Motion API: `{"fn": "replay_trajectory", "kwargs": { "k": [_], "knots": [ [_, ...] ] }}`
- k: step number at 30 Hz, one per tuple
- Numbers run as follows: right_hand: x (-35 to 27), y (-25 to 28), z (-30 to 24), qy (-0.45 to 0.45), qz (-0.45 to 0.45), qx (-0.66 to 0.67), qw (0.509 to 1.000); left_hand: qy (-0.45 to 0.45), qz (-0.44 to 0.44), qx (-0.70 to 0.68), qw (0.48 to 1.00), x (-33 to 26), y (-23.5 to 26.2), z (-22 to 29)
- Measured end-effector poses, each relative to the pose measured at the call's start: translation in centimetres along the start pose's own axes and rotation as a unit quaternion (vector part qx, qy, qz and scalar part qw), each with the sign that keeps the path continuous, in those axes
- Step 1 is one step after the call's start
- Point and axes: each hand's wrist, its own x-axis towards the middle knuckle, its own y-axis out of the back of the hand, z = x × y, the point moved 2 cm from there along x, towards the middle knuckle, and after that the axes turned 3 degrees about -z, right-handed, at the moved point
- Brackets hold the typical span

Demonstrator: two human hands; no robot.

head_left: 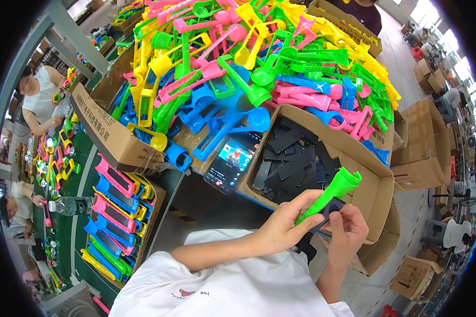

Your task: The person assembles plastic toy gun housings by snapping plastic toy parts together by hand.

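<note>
Hands close together, right of centre: left hand (288,217) clamped around a bright green plastic tube-shaped piece (338,185), right hand (351,224) pinching a thin black rectangular plate (329,210) against its side. Just above, an open brown cardboard box (369,206) holding flat black plates (297,166). To its left, a black smartphone (227,168) with lit screen. Across the top, a heap of green, yellow, pink and blue plastic pieces (243,58). Lower left, a clear bottle (71,206) beside rows of similar pieces (111,222).

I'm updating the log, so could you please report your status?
Left hand gripping green flared plastic shell. Right hand pinching black rectangular panel alongside. Open cardboard box just beyond.
</note>
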Motion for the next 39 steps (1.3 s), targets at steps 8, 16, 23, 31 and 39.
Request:
{"fn": "replay_trajectory", "kwargs": {
  "k": [8,16,23,31,39],
  "knots": [
    [-0.1,-1.1,-0.3,0.017,-0.033,0.007,0.999,-0.061,0.041,0.051,0.996,-0.3,0.2,-1.1],
    [-0.3,-0.8,0.5,-0.033,-0.066,0.083,0.994,-0.04,0.024,0.108,0.993,-1.3,0.5,0.0],
    [-1.4,-1.1,1.0,-0.014,-0.118,0.048,0.992,0.064,0.029,-0.211,0.975,-1.7,-0.1,-1.7],
    [-2.2,-2.1,1.1,0.005,-0.029,-0.129,0.991,0.013,0.131,-0.065,0.989,-2.2,-0.9,-2.1],
    [-2.0,-0.5,1.6,0.063,-0.027,-0.173,0.982,-0.05,0.109,0.144,0.982,-2.8,-0.2,0.0]
  ]
}}
